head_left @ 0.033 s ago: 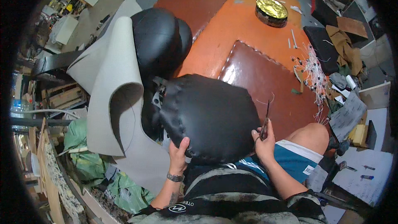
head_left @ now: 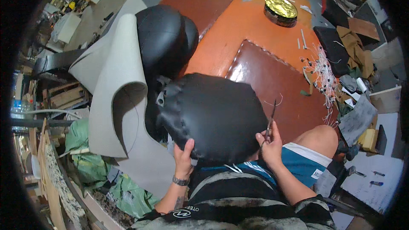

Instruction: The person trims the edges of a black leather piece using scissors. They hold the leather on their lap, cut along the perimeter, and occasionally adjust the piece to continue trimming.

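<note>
Left hand grips the soft, likely light black cushion at 7 o'clock; right hand pinches scissors at 4 o'clock.

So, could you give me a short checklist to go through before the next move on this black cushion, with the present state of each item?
1. Left hand grips the near edge of the black cushion: ok.
2. Right hand pinches the thin pointed tool, tip pointing away from the body: ok.
3. Thread on the tool: cannot tell, too fine to see.
4. Cushion supported on the lap: ok.
5. Grey sheet is apart from the tool: ok.
6. Bundle of white cords lies within easy reach: cannot tell.
</note>
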{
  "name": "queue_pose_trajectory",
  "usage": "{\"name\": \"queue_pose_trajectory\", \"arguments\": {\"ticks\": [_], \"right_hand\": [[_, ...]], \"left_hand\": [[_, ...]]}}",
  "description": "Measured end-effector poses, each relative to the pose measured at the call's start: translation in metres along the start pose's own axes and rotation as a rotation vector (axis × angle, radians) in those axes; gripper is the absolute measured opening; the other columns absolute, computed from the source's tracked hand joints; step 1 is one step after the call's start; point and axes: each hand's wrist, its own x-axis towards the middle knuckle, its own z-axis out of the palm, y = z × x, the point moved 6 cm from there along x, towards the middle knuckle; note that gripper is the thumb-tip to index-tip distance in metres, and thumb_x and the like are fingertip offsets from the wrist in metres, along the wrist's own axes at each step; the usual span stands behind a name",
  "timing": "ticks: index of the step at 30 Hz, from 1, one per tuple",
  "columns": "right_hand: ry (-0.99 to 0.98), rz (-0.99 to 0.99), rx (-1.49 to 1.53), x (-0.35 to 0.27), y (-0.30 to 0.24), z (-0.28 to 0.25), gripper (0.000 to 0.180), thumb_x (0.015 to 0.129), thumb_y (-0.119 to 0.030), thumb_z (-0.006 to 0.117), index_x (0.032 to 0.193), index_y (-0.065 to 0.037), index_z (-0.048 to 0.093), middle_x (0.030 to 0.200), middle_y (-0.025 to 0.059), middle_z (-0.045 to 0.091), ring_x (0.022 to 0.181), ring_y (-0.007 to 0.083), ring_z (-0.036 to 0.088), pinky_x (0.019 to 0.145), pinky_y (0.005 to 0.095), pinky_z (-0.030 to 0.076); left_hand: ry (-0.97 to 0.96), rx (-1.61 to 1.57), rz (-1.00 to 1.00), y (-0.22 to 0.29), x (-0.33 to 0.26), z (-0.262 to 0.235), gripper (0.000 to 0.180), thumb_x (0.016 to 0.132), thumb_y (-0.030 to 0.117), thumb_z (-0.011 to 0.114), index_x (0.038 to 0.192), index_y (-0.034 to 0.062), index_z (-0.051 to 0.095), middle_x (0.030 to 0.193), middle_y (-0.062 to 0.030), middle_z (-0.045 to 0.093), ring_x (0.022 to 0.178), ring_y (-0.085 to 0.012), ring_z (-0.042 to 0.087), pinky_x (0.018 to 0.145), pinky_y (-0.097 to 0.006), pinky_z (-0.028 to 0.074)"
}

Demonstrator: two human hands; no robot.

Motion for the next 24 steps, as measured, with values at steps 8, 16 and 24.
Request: {"name": "queue_pose_trajectory", "arguments": {"ticks": [8,16,24], "right_hand": [[-0.970,0.281,0.236,-0.067,-0.077,0.065,0.058,0.100,-0.022,0.077,0.149,-0.002,0.053,0.082,-0.0010,0.063,0.060,0.0066,0.057,0.051,0.0232,0.047],[-1.161,0.355,0.284,-0.053,-0.074,0.110,0.053,0.105,-0.030,0.069,0.151,-0.006,0.054,0.075,-0.0021,0.056,0.058,0.0069,0.054,0.052,0.0248,0.047],[-1.335,0.404,0.268,-0.052,-0.080,0.141,0.053,0.109,-0.033,0.060,0.154,-0.007,0.050,0.076,-0.0011,0.054,0.061,0.0090,0.056,0.058,0.0265,0.046]], "left_hand": [[0.039,0.067,0.032,0.054,0.086,0.005,0.048,0.098,0.029,0.076,0.135,0.0016,0.064,0.124,-0.0069,0.071,0.111,-0.0207,0.067,0.096,-0.038,0.053],[0.187,0.392,-0.040,0.076,0.054,-0.022,0.046,0.095,0.029,0.082,0.130,0.0036,0.065,0.115,-0.0042,0.072,0.098,-0.0141,0.066,0.084,-0.031,0.054],[0.321,0.389,0.005,0.081,0.027,-0.029,0.027,0.098,0.028,0.080,0.111,0.0073,0.069,0.091,0.0004,0.072,0.071,-0.0061,0.063,0.058,-0.025,0.050]]}}
